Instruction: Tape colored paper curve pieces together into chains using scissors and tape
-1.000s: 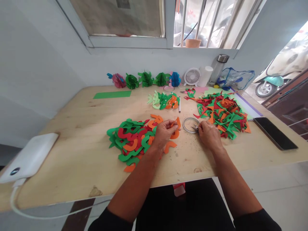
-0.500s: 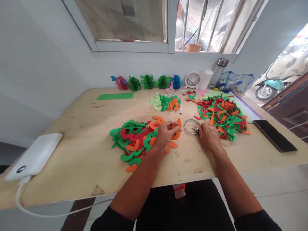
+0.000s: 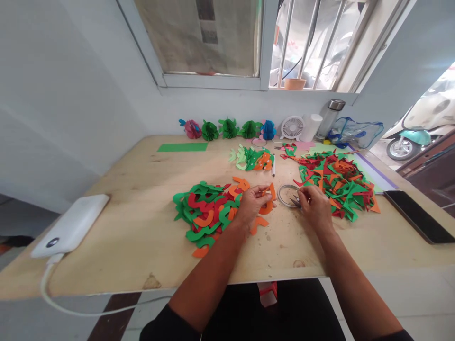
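Note:
My left hand [image 3: 250,204] pinches an orange paper cutout [image 3: 272,190] over the right edge of a pile of cut paper shapes [image 3: 208,219] in green, red and orange. In my right hand [image 3: 316,204] is a small pair of scissors [image 3: 295,202], blades pointing left and most of the handles hidden by my fingers. Just beyond the blades lies a roll of tape [image 3: 280,193], partly behind my right hand. A loose orange piece [image 3: 260,224] rests on the table below my left hand.
Right of my hands is a heap of paper scraps [image 3: 346,182], with a phone [image 3: 419,215] beyond. Folded paper figures [image 3: 228,128], a fan [image 3: 292,127] and a bottle [image 3: 330,118] line the wall. A white power bank [image 3: 73,227] with a cable sits at left.
The whole view has shifted, so everything appears a little further right and lower. My left hand still holds the orange cutout, and the scissors stay in my right hand.

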`<state>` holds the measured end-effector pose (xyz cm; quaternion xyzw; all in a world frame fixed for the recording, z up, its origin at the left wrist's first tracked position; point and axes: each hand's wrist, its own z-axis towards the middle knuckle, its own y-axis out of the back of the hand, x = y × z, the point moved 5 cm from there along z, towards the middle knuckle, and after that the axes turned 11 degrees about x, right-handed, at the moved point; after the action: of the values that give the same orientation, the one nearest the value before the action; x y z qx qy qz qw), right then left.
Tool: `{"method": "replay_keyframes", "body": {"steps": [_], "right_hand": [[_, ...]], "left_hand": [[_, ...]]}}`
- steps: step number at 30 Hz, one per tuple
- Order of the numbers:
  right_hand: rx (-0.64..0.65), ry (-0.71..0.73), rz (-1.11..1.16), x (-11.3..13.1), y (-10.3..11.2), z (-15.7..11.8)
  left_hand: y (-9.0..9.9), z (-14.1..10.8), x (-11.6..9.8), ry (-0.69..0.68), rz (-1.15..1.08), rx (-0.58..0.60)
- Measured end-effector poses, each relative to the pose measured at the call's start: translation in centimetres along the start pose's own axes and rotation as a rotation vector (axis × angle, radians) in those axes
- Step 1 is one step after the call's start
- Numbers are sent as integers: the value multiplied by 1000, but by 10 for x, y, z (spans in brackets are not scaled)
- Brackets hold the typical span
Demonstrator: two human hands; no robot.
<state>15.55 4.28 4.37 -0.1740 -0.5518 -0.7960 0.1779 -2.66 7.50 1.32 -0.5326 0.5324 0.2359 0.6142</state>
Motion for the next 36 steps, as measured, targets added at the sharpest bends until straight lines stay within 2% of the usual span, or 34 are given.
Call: {"method": "replay_keyframes", "body": {"steps": [7,12,16,22,28,32,36], "right_hand": [[-61,270,61,51,18,-1],[-60,471,-7,73,8,2],[-21,569,-34,73,-1,4],[33,606,-63,65,5,6],[-3,648,-59,56,1,-1],[-47,676,-56,54,-1,-5],[-43,672,-104,53,-2,-5]], "left_hand": [[-4,-2,-1,8,-1,27],[-5,-2,-1,23,-38,74],[-3,0,1,52,-13,118],[-3,0,0,64,36,131],[2,7,2,-81,154,20],[2,10,6,-83,180,36],[-2,7,1,-70,159,72]]}}
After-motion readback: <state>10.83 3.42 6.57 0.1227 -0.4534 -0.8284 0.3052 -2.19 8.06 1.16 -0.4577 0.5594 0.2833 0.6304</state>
